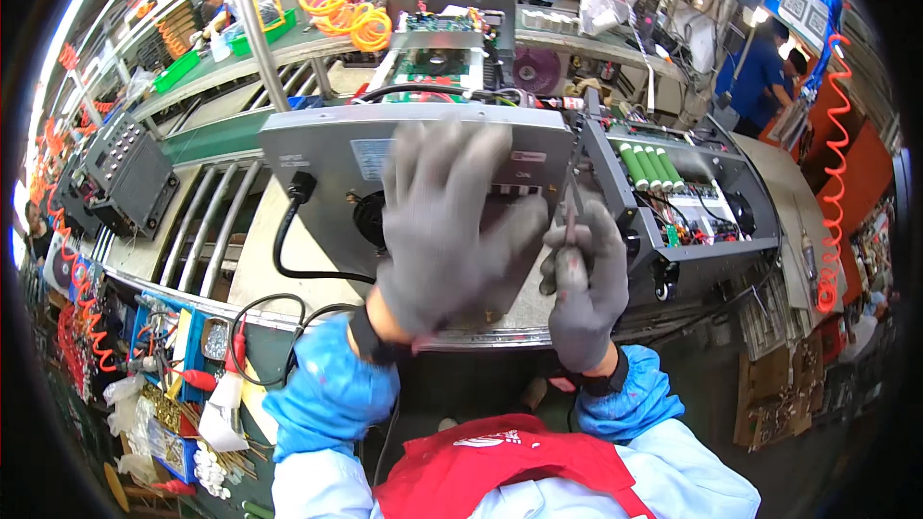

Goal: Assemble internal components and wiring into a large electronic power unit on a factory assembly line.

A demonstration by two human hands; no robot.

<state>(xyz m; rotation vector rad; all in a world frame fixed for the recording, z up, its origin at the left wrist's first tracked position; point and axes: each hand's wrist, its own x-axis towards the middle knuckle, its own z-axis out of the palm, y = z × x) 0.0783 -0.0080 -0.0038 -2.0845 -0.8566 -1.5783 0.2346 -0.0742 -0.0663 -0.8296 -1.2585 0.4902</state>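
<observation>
My left hand (447, 221), in a grey glove, is spread open and slightly smeared by motion. It passes in front of the dark grey panel of a metal equipment case (322, 139), covering part of its label and fan opening. Whether the palm touches the panel, I cannot tell. Beside the panel's right edge, my gloved right hand (586, 303) is closed around a thin, reddish-brown rod-like tool (571, 223) that points upward; its exact kind is unclear. A black power cord (279, 240) is plugged into the panel's left side and loops down behind my left wrist.
An uncovered grey case (692, 252) with green cylindrical parts stands to the right. Metal rollers (216, 231) and another dark unit (125, 178) are at left. Blue bins (178, 447) of small parts stand lower left. A red coiled hose (832, 183) hangs at right. Other people work farther back.
</observation>
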